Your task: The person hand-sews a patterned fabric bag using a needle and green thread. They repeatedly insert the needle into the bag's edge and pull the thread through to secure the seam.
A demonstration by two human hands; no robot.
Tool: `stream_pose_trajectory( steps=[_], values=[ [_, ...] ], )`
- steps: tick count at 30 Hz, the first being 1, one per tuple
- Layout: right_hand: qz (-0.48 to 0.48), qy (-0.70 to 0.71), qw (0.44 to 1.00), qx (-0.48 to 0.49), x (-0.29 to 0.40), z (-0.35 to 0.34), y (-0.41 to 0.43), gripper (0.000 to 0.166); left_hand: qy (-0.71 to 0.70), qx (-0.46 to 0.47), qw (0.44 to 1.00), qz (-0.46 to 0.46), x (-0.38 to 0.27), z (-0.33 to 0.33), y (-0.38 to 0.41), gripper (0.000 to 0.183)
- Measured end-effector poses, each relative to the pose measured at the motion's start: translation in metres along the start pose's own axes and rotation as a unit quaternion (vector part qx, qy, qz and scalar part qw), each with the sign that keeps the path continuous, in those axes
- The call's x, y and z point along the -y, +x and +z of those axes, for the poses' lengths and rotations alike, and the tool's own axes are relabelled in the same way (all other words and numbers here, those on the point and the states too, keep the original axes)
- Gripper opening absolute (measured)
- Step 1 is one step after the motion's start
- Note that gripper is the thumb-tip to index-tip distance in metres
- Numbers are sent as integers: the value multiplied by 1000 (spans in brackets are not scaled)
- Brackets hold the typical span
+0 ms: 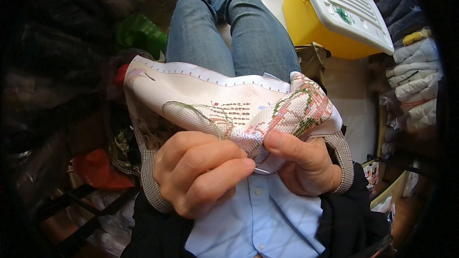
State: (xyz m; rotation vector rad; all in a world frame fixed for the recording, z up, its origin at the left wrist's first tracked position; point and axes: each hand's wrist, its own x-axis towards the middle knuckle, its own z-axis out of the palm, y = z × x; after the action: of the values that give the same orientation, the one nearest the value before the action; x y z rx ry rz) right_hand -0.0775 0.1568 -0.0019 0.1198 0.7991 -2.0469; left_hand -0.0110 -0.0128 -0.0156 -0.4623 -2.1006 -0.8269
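Observation:
A pale cross-stitch cloth [172, 86] spreads over my lap, with a numbered printed border along its far edge. Stitched flowers and leaves in pink, red and green [301, 111] cover its bunched right part; dark stitched characters [236, 111] stand near the middle. My right hand [308, 161] grips the gathered cloth, thumb on top and the other fingers mostly hidden under it. Beside it, my left hand [204, 172] pinches a thin sewing needle [263, 170] at the cloth's near edge. Olive-green thread [190, 107] loops over the cloth and passes behind my left fingers.
Past my right knee stands a yellow storage box [304, 18] with a white lid [351, 0]; tangled green thread [343, 15] lies on the lid. Folded clothes [416, 79] are stacked at the right. At the left are a green bag [141, 34], a red cloth [102, 168] and thread skeins [123, 150].

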Motion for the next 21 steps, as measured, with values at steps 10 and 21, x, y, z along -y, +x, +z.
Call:
stream_pose_trajectory(
  steps=[10,21],
  values=[
    [-9,-26,999,19,2,-1,-1,52,15,39,993,-112,-16,-15,10,38],
    [-31,-69,996,37,1,-4,-4,46,32,51,989,-132,-23,-16,12,35]
  ],
)
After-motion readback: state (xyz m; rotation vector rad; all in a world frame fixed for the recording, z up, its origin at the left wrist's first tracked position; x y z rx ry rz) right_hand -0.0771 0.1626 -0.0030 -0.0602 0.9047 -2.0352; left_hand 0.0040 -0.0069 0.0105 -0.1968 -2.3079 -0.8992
